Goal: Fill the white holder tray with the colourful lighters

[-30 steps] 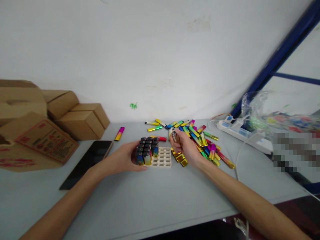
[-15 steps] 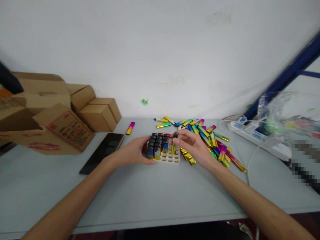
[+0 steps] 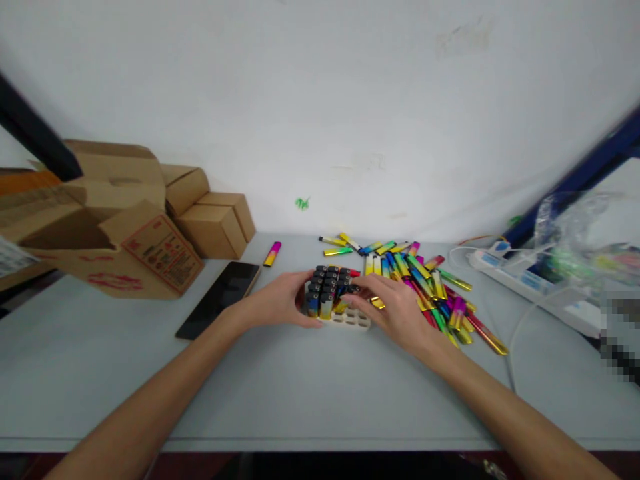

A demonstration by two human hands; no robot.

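Note:
A pale holder point(image 3: 356, 322) with rows of slots stands on the table. Lighters with black tops point(image 3: 327, 303) fill its left and back slots, upright; front right slots show bare. My left hand point(image 3: 280, 300) is closed around the holder's left side, thumb at the front and fingers behind. Between the thumb and fingers of my right hand point(image 3: 397, 308) is a yellow lighter point(image 3: 342, 306) with a black top, tilted over the holder beside the standing ones. Its lower end is hard to make out. Right of the holder lies a heap of shiny multicoloured lighter-shaped pieces point(image 3: 423, 273).
A dark tablet or phone point(image 3: 220, 300) lies at left, with a single purple-yellow piece point(image 3: 273, 254) behind it. Cardboard boxes point(image 3: 145, 260) stand at the far left. At right are a white power strip point(image 3: 535, 287), its cable and a clear plastic bag point(image 3: 570, 227).
My right hand has lowered and shifted toward the filled rows, and the lighter in it has gone from nearly upright to tilted. My left hand keeps its hold. The view has swung slightly left.

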